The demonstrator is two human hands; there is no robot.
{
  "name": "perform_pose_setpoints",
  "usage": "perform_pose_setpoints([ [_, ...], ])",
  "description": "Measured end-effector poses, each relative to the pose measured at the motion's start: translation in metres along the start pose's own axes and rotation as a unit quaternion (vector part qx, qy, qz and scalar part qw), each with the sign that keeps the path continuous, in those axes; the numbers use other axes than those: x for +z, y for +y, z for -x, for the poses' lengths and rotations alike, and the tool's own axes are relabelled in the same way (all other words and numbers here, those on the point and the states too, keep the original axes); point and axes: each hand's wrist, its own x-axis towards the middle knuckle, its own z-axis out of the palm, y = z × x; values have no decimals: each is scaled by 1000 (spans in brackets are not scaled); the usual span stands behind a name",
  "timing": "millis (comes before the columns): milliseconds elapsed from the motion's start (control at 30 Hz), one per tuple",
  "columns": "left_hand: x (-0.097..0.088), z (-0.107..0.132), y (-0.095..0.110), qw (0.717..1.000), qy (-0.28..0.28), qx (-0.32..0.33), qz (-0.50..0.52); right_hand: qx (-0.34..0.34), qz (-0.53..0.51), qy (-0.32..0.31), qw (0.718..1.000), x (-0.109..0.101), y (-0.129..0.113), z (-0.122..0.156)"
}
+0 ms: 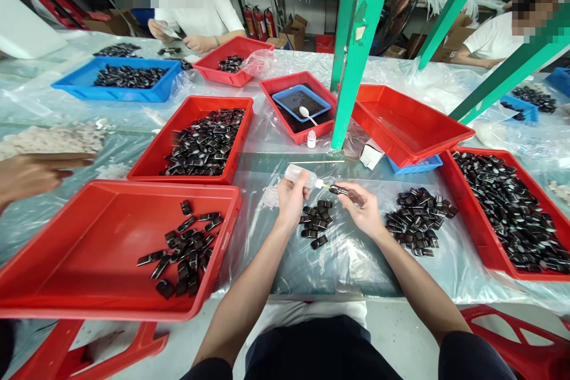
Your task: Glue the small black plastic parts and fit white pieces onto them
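Observation:
My left hand [292, 197] is closed around a small translucent squeeze bottle [299, 176], tilted so its thin nozzle points right. Between the fingertips of my right hand [363, 206] is a small glossy black piece [338, 190], and the nozzle tip meets it or comes very near. Below my hands lies a small group of similar black pieces [317, 219] on the plastic-covered table. A larger heap of black pieces [417, 221] sits right of my right hand. A thin wooden stick [317, 161] lies just beyond the bottle.
Red trays hold black pieces at front left [84, 237], back left [154, 151] and right [478, 231]. Another red tray [401, 119] stands behind, near a green post [356, 47]. A small white-capped bottle [311, 139] is nearby. A co-worker's hand [40, 175] reaches in from the left.

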Motion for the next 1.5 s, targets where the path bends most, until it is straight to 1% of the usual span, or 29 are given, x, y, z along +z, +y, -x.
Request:
perform_pose_setpoints([
  [167,1,1,1,1000,0,4,2,-11,-16,-4,1000,0,-1,0],
  [433,-1,-1,-2,1000,-7,9,5,-3,3,-2,1000,0,-1,-1],
  [567,-1,-1,-3,1000,-10,11,4,-4,-3,0,1000,0,0,-1],
  [833,0,0,-1,1000,0,-16,9,3,1,3,1000,0,-3,-1],
  [1033,-1,0,-1,1000,1,-18,14,0,1,6,1000,1,-3,0],
  [1267,-1,-1,-1,999,21,-28,26,10,5,17,1000,-1,-1,-2],
  [1367,-1,-3,1,998,34,-20,49,12,15,-3,1000,-2,1,-3],
  [1433,-2,-4,2,997,38,-21,66,10,45,-35,998,-1,2,-3],
  [1500,-2,-4,3,995,39,-28,86,-7,100,-79,992,1,3,-2],
])
